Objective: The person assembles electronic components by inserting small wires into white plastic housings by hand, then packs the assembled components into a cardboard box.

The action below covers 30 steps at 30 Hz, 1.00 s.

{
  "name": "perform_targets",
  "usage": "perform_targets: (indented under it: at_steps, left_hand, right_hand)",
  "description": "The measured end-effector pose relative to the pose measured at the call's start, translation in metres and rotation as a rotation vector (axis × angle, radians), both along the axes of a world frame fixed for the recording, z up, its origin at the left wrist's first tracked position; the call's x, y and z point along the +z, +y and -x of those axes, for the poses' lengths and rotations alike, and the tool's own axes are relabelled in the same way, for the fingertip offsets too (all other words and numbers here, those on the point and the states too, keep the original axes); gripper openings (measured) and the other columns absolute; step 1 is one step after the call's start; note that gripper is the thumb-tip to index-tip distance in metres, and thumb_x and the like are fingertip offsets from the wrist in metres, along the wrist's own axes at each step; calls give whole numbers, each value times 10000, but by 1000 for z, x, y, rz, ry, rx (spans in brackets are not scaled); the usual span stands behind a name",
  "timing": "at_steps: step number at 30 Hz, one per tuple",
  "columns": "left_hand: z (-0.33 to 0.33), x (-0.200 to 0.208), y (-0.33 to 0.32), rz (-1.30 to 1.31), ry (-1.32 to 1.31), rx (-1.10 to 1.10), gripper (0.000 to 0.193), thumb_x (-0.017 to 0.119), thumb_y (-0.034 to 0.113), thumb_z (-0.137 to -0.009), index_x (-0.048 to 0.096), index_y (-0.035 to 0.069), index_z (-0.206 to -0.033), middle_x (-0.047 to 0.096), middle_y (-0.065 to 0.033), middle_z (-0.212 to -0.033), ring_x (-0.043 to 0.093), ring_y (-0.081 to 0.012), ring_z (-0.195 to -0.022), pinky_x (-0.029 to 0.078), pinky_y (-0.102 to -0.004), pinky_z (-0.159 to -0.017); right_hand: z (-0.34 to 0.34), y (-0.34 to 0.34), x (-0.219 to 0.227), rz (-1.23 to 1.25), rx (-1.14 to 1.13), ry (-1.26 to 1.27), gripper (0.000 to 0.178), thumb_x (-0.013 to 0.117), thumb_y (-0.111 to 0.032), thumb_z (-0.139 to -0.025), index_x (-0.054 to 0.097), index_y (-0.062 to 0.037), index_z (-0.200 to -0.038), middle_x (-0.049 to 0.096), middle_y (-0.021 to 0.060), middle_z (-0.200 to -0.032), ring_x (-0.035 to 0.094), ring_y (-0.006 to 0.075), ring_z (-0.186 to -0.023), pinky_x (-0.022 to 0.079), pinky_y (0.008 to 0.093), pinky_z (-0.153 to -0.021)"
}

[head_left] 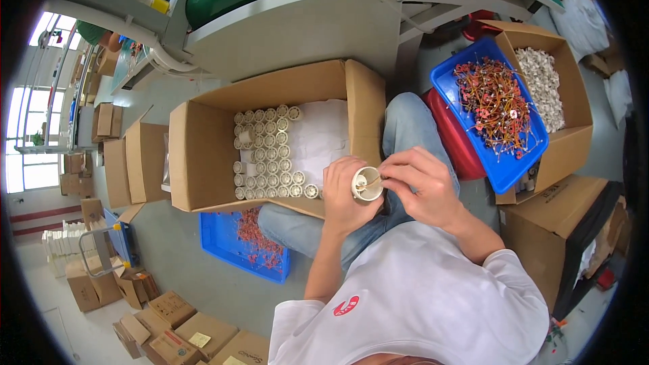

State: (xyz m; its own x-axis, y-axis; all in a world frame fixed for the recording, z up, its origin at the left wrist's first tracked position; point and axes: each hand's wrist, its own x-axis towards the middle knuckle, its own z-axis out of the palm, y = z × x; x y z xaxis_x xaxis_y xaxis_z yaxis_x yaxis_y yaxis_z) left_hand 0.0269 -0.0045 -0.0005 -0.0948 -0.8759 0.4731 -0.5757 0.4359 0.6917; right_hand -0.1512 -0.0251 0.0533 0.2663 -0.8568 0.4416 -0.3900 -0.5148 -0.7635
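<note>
While L hand [343,190] grips wht cup [368,195], hiding its base | R hand [426,186] pinches thin strand [372,182], ends unclr

- White T-shirt [433,284]: red oval logo [347,306] with white lettering on the chest.
- Cardboard carton on the right [544,209]: dark print on its top, blurred.
- Near-left cardboard cartons [216,328]: a pale yellow label [199,339] on one, reddish print on another, dark print on the nearest, all too small to tell clearly.
</note>
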Motion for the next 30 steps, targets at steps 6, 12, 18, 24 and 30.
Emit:
perform_targets:
  at_steps: [6,12,18,24,30]
  left_hand:
    - [9,-4,-3,46,-41,-9,444,804,109,-653,581,42,-1030,640,-102,-940,630,-321,-893,448,-415,-769]
    - [12,-3,3,-41,106,-15,445,800,41,-653,587,49,-1044,643,-124,-921,652,-325,-781,528,-402,-621]
    - [13,1,0,-29,94,-39,432,793,20,-655,594,43,-1038,640,-128,-922,659,-333,-785,542,-403,-622]
    - [14,3,2,-72,93,-47,405,784,19,-676,596,45,-1033,633,-126,-917,655,-335,-763,539,-408,-615]
    - [14,2,5,-96,51,-72,398,775,21,-690,589,48,-1041,627,-131,-921,659,-342,-759,538,-418,-614]
  right_hand:
    - [-12,-2,-8,-64,129,-32,270,757,32,-647,728,-16,-911,648,124,-1067,611,302,-962,504,389,-814]
    - [-9,-4,-9,-223,195,14,225,752,-9,-661,733,-14,-885,643,125,-1095,607,308,-986,505,389,-827]
    - [-9,-1,-10,-270,156,31,217,750,-13,-667,740,-14,-885,648,124,-1088,610,298,-997,512,385,-821]
    - [-7,0,-9,-268,173,22,195,736,6,-677,741,-9,-871,650,125,-1073,616,298,-987,512,383,-819]
    - [-9,6,-19,-288,146,-69,194,731,16,-685,738,-2,-878,643,131,-1069,631,300,-955,517,384,-802]
